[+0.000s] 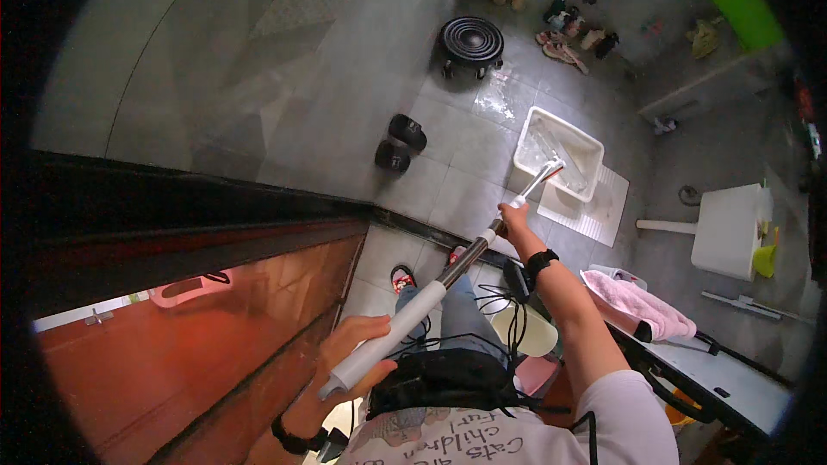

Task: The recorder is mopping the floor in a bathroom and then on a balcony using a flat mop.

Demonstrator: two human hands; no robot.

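A long-handled tool, apparently a mop (pixel 417 307), runs from lower left to upper right in front of me. My left hand (pixel 352 355) is around its thick white grip, with the thumb and fingers on either side. Further along the handle, my right hand (pixel 515 223) grips it near the white joint. The narrow head at the far end is over a white rectangular plastic basin (pixel 597 165); whether it touches the basin cannot be told. Something clear or pale lies inside the basin, possibly water. The basin stands partly on a ribbed white mat (pixel 610 206) on grey floor tiles.
A black round stool on casters (pixel 473 42) and black slippers (pixel 393 157) stand beyond the raised threshold (pixel 420 226). Several shoes (pixel 562 51) are near the far wall. At right are a pink towel (pixel 636 303) and a white wall box (pixel 723 229). A reddish door panel (pixel 213 349) is at left.
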